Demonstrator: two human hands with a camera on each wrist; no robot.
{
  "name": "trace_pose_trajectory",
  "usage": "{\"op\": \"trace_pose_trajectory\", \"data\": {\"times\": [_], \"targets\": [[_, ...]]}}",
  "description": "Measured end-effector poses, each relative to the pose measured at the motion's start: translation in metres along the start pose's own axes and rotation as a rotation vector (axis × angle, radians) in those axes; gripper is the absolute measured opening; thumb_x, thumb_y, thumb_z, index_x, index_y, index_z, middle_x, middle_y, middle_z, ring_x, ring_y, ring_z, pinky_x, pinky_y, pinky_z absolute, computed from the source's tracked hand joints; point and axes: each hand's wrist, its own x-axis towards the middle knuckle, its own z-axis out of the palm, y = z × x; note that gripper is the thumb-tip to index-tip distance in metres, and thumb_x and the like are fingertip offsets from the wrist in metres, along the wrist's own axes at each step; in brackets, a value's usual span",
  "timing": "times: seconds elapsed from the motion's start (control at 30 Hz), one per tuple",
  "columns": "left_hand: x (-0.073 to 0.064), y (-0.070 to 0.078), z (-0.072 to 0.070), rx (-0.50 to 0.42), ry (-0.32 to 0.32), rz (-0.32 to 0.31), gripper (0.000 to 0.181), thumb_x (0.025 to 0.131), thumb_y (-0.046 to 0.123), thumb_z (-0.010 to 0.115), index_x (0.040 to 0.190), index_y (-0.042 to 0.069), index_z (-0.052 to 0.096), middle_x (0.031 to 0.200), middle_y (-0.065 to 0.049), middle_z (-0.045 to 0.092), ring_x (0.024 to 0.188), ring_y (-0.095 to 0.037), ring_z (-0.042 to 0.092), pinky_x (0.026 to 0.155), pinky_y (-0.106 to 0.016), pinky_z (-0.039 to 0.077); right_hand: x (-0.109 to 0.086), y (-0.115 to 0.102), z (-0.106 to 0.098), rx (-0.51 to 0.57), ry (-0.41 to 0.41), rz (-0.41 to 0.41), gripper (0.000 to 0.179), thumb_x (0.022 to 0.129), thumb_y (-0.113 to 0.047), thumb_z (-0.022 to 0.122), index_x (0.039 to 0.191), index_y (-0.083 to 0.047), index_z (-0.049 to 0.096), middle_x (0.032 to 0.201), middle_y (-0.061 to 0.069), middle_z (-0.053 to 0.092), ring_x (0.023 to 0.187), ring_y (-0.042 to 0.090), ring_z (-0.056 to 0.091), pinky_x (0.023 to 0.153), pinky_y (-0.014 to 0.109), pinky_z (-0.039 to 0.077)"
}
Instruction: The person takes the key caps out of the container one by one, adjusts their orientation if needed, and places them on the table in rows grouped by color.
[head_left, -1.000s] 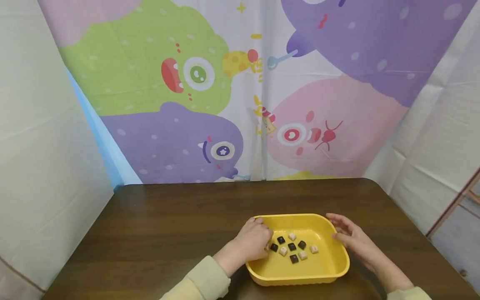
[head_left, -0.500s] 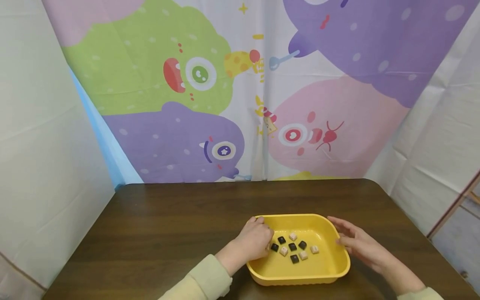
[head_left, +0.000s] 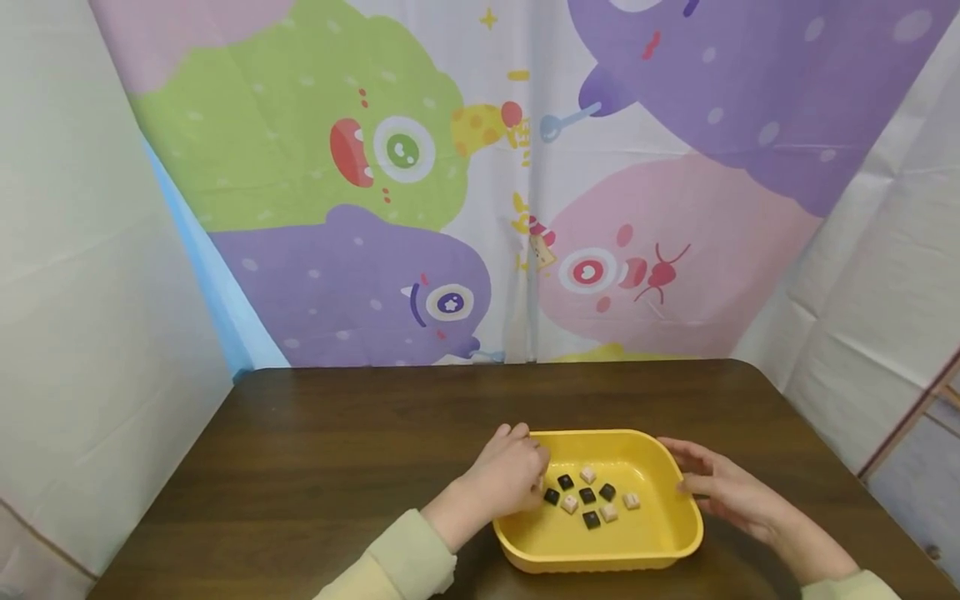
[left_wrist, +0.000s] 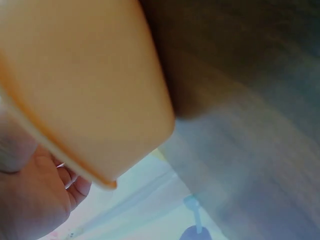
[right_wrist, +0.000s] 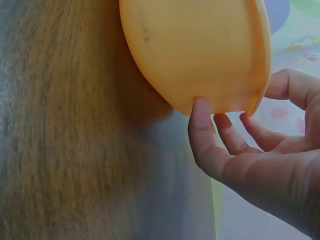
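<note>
Here, keycaps (head_left: 587, 496) beside left hand (head_left: 506, 473), yellow tray (head_left: 637, 536) gripped by right hand (head_left: 733, 493)

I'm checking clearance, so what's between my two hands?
Most of the yellow tray, with small black pieces and pale pieces inside; the head view shows this.

The table (head_left: 315, 450) is dark and wood-grained. Behind it hangs a cloth (head_left: 498, 192) printed with cartoon creatures (head_left: 352, 283), flanked by pale sheets (head_left: 90, 275).
</note>
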Motion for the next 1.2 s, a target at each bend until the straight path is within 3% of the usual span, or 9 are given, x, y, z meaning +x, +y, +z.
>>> {"op": "trace_pose_trajectory", "data": {"times": [0.13, 0.37, 0.67, 0.97, 1.2], "targets": [[-0.004, -0.004, -0.008, 0.003, 0.059, 0.002, 0.014, 0.072, 0.023, 0.068, 0.075, 0.02, 0.055, 0.07, 0.011, 0.048, 0.072, -0.012, 0.036, 0.065, -0.025, 0.025, 0.0, -0.002, 0.0, 0.001, -0.005, 0.01, 0.073, 0.092, -0.008, 0.053, 0.148, 0.001, 0.007, 0.148, 0.034, 0.011, 0.117, 0.027, 0.052, 0.088, 0.048, 0.049], [-0.007, -0.016, -0.021, 0.02, 0.096, 0.001, 0.018, 0.069, 0.023, 0.069, 0.076, 0.02, 0.053, 0.073, 0.011, 0.048, 0.073, -0.011, 0.038, 0.066, -0.025, 0.026, 0.0, -0.004, 0.001, 0.016, -0.002, 0.025, 0.072, 0.091, -0.007, 0.053, 0.148, 0.002, 0.009, 0.148, 0.033, 0.011, 0.114, 0.027, 0.053, 0.086, 0.049, 0.049], [-0.016, -0.046, -0.037, -0.004, 0.168, -0.067, 0.019, 0.068, 0.022, 0.071, 0.076, 0.02, 0.053, 0.074, 0.01, 0.048, 0.075, -0.012, 0.041, 0.068, -0.027, 0.028, 0.001, -0.005, 0.004, 0.011, 0.033, 0.035, 0.074, 0.09, -0.008, 0.054, 0.148, 0.003, 0.01, 0.147, 0.035, 0.012, 0.114, 0.026, 0.053, 0.085, 0.049, 0.049], [-0.025, -0.084, -0.027, -0.032, 0.3, -0.136, 0.017, 0.065, 0.016, 0.068, 0.076, 0.018, 0.055, 0.073, 0.01, 0.049, 0.074, -0.012, 0.042, 0.068, -0.027, 0.029, 0.001, 0.001, 0.007, -0.017, 0.103, 0.018, 0.072, 0.09, -0.008, 0.054, 0.148, 0.001, 0.014, 0.15, 0.031, 0.015, 0.116, 0.027, 0.052, 0.086, 0.048, 0.049], [-0.029, -0.099, -0.013, -0.086, 0.299, -0.191, 0.016, 0.066, 0.016, 0.069, 0.078, 0.015, 0.058, 0.073, 0.009, 0.049, 0.074, -0.013, 0.042, 0.068, -0.028, 0.029, -0.001, 0.004, 0.007, 0.006, 0.114, 0.003, 0.071, 0.09, -0.008, 0.055, 0.148, 0.001, 0.014, 0.15, 0.032, 0.014, 0.114, 0.025, 0.054, 0.085, 0.049, 0.049]]}}
